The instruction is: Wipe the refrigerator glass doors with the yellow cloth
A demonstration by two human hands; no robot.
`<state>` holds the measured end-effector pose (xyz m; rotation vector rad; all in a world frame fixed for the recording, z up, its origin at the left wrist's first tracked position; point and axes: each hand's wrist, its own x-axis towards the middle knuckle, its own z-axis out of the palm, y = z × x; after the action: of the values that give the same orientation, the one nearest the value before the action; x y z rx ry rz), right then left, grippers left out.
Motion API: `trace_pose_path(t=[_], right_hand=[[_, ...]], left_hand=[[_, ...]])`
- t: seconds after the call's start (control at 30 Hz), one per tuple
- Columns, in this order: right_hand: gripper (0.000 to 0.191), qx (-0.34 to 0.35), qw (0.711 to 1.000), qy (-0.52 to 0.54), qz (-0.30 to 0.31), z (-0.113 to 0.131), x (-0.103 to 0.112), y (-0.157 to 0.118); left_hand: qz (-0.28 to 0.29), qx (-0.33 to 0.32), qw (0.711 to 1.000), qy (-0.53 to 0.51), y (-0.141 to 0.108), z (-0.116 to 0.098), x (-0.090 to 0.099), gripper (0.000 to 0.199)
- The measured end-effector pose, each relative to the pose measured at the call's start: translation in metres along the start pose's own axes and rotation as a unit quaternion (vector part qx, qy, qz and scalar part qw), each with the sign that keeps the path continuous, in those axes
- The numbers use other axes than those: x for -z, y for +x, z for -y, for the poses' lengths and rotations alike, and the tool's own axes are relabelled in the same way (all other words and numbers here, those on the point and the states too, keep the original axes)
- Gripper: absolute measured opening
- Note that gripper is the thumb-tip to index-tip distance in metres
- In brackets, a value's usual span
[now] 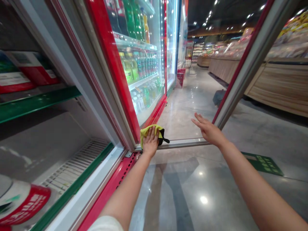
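Note:
My left hand (150,141) presses a yellow cloth with black edging (145,131) against the lower hinge-side corner of an open glass door. Its fingers lie spread over the cloth, and a black loop sticks out to the right. My right hand (208,129) is at the opposite lower corner of the door, by the metal frame (229,93), fingers apart and with no object in it. The door's bottom rail (183,143) runs between both hands.
On the left is an open fridge with a green-edged shelf (40,102), a wire rack (72,163) and packaged goods. A red drinks cooler (130,112) stands behind the glass. Wooden display stands (281,86) are at the right, beyond a green floor sign (263,163).

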<state>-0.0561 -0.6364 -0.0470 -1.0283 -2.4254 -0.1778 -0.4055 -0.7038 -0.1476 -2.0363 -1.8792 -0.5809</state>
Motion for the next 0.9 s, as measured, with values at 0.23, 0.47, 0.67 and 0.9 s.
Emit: trace_pose_path(t=[0.23,0.47,0.67,0.9], right_hand=[[0.075,-0.036,0.996,-0.069,-0.034,-0.040,0.034,-0.040],[0.074,-0.017,0.990,-0.143,-0.005,-0.047,0.045,-0.060],[0.067,0.021,0.986,-0.165,0.004,-0.048,0.060,-0.076],[0.061,0.065,0.982,-0.175,-0.029,-0.049,0.066,-0.090]], left_hand=[[-0.008,-0.162,0.986,-0.046,0.023,-0.070,-0.014,0.062],[0.058,-0.346,0.936,-0.034,0.021,-0.109,-0.031,0.065],[0.044,-0.391,0.917,-0.062,0.021,-0.140,-0.038,0.057],[0.055,-0.457,0.883,-0.090,0.026,-0.213,-0.063,0.047]])
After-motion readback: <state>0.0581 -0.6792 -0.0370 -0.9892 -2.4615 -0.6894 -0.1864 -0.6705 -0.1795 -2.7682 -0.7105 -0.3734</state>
